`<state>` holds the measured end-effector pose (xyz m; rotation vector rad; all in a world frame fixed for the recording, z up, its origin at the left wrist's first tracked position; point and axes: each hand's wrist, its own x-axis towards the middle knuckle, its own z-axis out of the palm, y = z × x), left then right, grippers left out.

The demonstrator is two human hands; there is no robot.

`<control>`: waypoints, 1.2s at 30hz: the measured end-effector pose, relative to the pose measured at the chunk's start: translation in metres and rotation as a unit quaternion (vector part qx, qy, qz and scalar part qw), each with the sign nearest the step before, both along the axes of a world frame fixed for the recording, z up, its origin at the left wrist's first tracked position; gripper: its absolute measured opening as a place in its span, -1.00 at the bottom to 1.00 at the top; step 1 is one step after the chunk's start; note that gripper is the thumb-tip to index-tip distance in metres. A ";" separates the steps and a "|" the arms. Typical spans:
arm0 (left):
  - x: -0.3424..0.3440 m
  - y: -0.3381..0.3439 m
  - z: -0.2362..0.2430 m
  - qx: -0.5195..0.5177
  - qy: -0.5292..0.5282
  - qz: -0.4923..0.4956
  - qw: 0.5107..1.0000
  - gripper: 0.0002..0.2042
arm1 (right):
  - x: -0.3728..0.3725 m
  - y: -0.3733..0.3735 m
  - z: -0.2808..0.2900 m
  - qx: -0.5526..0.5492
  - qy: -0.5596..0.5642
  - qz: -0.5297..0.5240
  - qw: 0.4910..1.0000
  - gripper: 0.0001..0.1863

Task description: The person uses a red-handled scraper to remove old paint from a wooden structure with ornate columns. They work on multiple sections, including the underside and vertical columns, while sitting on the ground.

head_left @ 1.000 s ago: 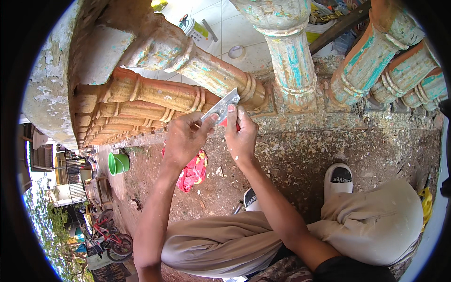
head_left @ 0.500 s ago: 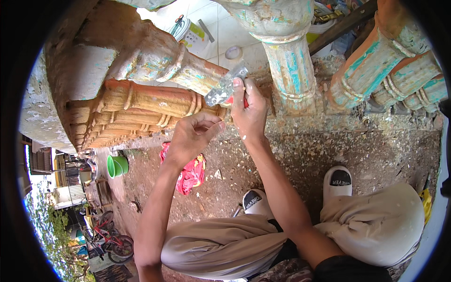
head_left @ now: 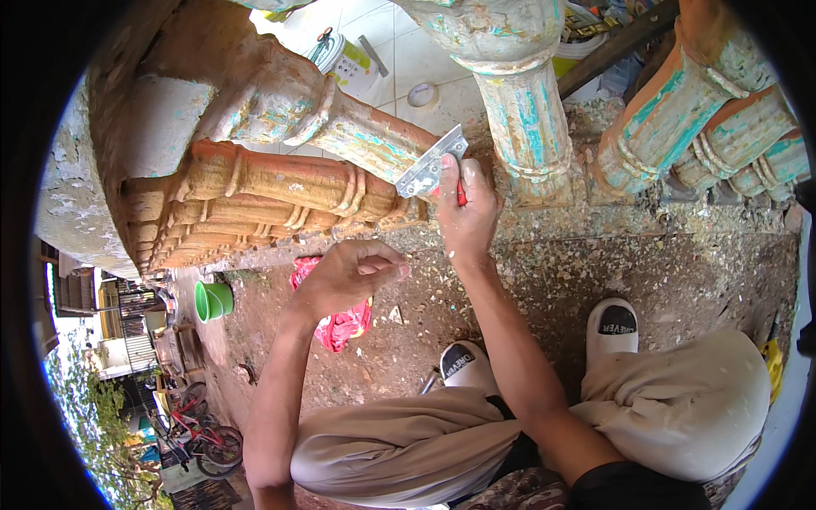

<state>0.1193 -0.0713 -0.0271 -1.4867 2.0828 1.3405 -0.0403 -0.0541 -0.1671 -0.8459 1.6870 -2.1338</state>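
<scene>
My right hand (head_left: 470, 204) is closed round the red handle of a wide metal scraper (head_left: 433, 161), thumb pressed on its blade. The blade lies slantwise at the lower end of a baluster (head_left: 374, 134) with peeling turquoise and white paint over orange; I cannot tell whether its edge touches. Below and left of the blade, my left hand (head_left: 344, 276) hangs in the air with fingers loosely curled and the thumb near them, nothing seen in it. A patchy turquoise and white baluster (head_left: 529, 127) stands just right of the scraper.
Orange balusters (head_left: 272, 174) run off to the left. Paint chips litter the ground (head_left: 544, 272). A red cloth (head_left: 344, 327) lies below my left hand, a green bucket (head_left: 212, 301) farther left. Behind the balusters are a white bucket (head_left: 350, 68) and a tape roll (head_left: 422, 95).
My right hand and the scraper have moved right and down, and the blade has turned. The left hand has dropped lower, farther from the balusters.
</scene>
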 end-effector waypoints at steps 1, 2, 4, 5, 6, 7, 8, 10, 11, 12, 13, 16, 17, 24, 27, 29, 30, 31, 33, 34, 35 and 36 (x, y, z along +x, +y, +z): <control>-0.001 0.001 0.001 0.004 0.008 -0.007 1.000 -0.73 | 0.000 0.000 0.002 0.005 -0.004 -0.004 1.000 -0.68; -0.002 0.002 0.002 0.009 0.016 -0.015 1.000 -0.73 | 0.000 0.000 0.005 0.009 -0.006 -0.004 1.000 -0.68; -0.005 0.004 0.004 0.022 0.001 -0.007 1.000 -0.73 | -0.003 0.002 0.008 0.011 -0.010 0.007 1.000 -0.68; -0.006 0.005 0.004 0.030 -0.005 -0.003 1.000 -0.73 | -0.005 0.003 0.008 0.011 -0.012 0.019 1.000 -0.69; -0.008 0.006 0.005 0.028 -0.003 -0.006 1.000 -0.72 | -0.007 0.003 0.007 0.009 -0.012 0.033 0.999 -0.69; -0.009 0.006 0.004 0.027 0.000 -0.009 1.000 -0.72 | -0.009 0.004 0.004 0.017 0.000 0.040 0.999 -0.69; -0.010 0.005 0.005 0.022 0.010 -0.014 1.000 -0.72 | -0.011 0.004 0.000 0.023 0.013 0.049 0.998 -0.69; -0.012 0.003 0.002 0.021 0.024 -0.027 0.999 -0.72 | -0.011 0.000 -0.006 -0.004 -0.003 0.064 0.998 -0.69; -0.013 0.000 0.002 0.017 0.034 -0.036 0.999 -0.72 | -0.011 -0.005 -0.009 -0.036 -0.032 0.069 0.996 -0.69; -0.013 -0.002 0.002 0.009 0.030 -0.038 0.999 -0.72 | -0.009 -0.009 -0.010 -0.069 -0.057 0.077 0.993 -0.68; -0.013 -0.003 0.001 0.001 0.026 -0.040 0.999 -0.72 | -0.011 -0.008 -0.012 -0.052 -0.036 0.067 0.996 -0.68; -0.013 -0.005 0.001 -0.012 0.018 -0.035 0.999 -0.72 | -0.014 -0.011 -0.004 -0.012 -0.005 0.053 0.998 -0.67; -0.013 -0.005 0.001 -0.015 0.018 -0.031 0.999 -0.72 | -0.013 -0.011 0.002 -0.012 -0.020 0.056 0.998 -0.67; -0.013 0.001 0.005 -0.010 0.018 -0.054 0.998 -0.75 | -0.017 -0.024 0.035 -0.082 -0.009 0.093 0.992 -0.61; -0.011 0.002 0.009 -0.001 0.022 -0.026 0.999 -0.75 | -0.026 -0.011 0.030 -0.099 -0.119 0.098 0.983 -0.64; -0.010 0.002 0.012 -0.010 0.002 -0.021 1.000 -0.74 | -0.027 -0.007 0.028 -0.067 -0.084 0.085 0.991 -0.66; -0.010 0.003 0.012 -0.017 0.007 -0.031 0.999 -0.73 | -0.026 -0.007 0.028 -0.064 -0.076 0.081 0.992 -0.65; -0.011 0.003 0.013 -0.022 0.014 -0.040 0.999 -0.73 | -0.025 -0.008 0.028 -0.058 -0.067 0.078 0.993 -0.65; -0.012 0.005 0.014 -0.010 0.004 -0.041 0.999 -0.71 | -0.020 -0.015 0.032 -0.070 -0.045 0.075 0.994 -0.66; -0.013 0.006 0.015 0.005 -0.012 -0.033 0.999 -0.69 | -0.017 -0.018 0.034 -0.092 -0.019 0.080 0.992 -0.67; -0.014 0.007 0.016 0.018 -0.029 -0.024 0.999 -0.68 | -0.018 -0.022 0.035 -0.094 -0.022 0.097 0.991 -0.71; -0.014 0.008 0.017 0.014 -0.025 -0.026 0.999 -0.67 | -0.019 -0.023 0.036 -0.088 -0.046 0.074 0.992 -0.68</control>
